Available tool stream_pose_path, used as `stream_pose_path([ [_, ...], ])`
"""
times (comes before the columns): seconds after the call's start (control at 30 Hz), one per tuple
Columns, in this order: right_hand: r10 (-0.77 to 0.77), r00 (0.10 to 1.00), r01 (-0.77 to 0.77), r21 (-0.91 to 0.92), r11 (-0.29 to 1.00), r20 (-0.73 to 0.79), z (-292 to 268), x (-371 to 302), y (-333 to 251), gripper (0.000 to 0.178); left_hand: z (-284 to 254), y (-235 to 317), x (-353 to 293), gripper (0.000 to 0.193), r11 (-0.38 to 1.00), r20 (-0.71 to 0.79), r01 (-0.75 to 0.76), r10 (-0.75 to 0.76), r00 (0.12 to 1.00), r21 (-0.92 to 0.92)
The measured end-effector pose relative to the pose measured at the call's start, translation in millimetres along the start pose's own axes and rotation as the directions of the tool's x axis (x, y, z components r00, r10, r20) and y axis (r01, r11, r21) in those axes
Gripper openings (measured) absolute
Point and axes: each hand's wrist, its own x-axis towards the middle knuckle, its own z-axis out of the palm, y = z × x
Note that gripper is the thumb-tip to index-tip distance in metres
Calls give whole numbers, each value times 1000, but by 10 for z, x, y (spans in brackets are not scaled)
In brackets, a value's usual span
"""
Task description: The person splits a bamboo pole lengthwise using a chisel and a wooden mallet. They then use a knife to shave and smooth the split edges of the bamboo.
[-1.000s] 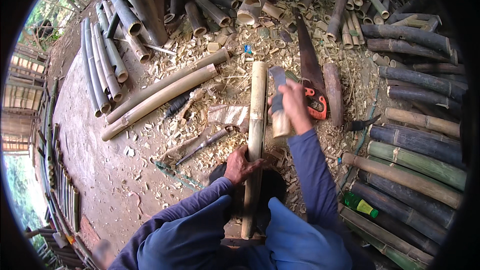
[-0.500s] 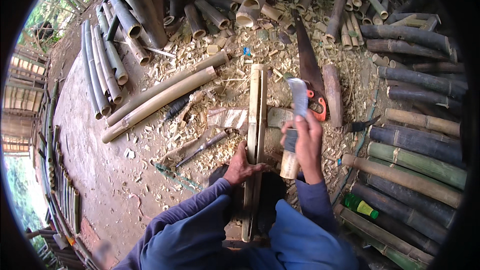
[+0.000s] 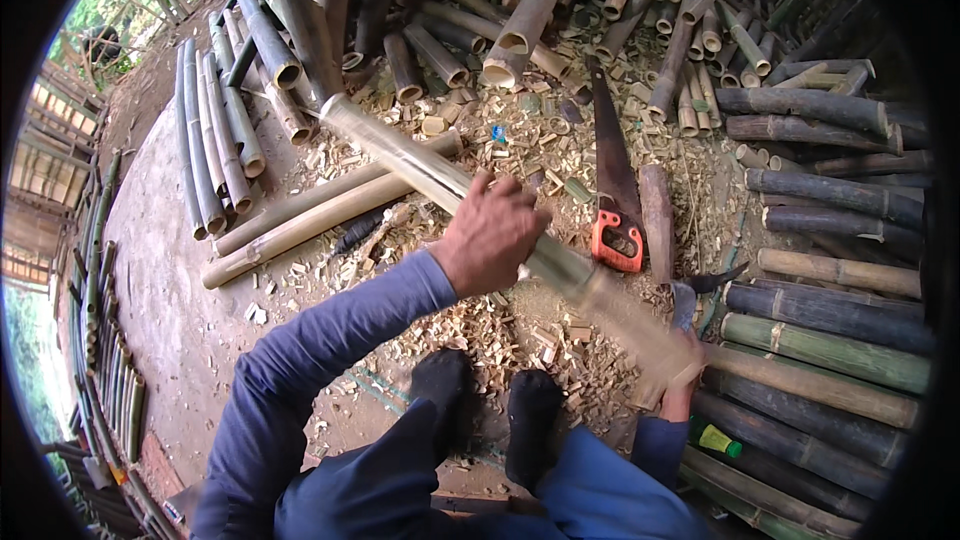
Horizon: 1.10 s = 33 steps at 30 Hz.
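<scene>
While the pole (image 3: 560,272) slants across the middle of my view, from far left to near right, I see the left hand (image 3: 492,237) laid over it from above, fingers curled down around it in a closed hold. At the pole's near right end I make out the right hand (image 3: 683,370), blurred; it seems closed about a knife (image 3: 684,307), whose blade points away from the person. How tightly those fingers are bent, and whether they also touch the pole, I cannot tell.

To the left, two poles (image 3: 335,225) lie side by side on the ground, and the far part of the held pole crosses over them in my view; I can't judge whether they touch. Right of centre I have a saw (image 3: 615,165) lying with its orange handle toward the person, and just right of it a brown stake (image 3: 657,225). Chips (image 3: 480,340) litter the ground. Near me are two dark-covered feet (image 3: 443,380), and at right a bamboo stack (image 3: 825,355) with a green bottle (image 3: 720,441) on it.
</scene>
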Motion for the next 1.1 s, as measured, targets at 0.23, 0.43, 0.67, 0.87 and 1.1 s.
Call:
stream_pose_path([
  [0.23,36,978,-37,3,999,206,153,-218,51,31,1014,-90,-219,10,943,34,-313,311,950,114],
  [0.43,105,916,-96,-42,994,387,720,-594,140,38,1143,-128,-278,30,939,-9,-294,301,954,176],
  [0.67,-5,839,5,2,1000,544,1124,-1074,229,36,1223,315,-1105,70,390,157,446,-586,795,-805],
  [0.87,-40,924,25,45,999,380,1137,-1002,398,33,1520,1021,-1032,79,126,368,501,-532,763,-856],
  [1.1,-21,951,-53,227,972,309,1104,-1024,223,34,1861,1112,-890,59,-494,407,158,-450,795,-855],
])
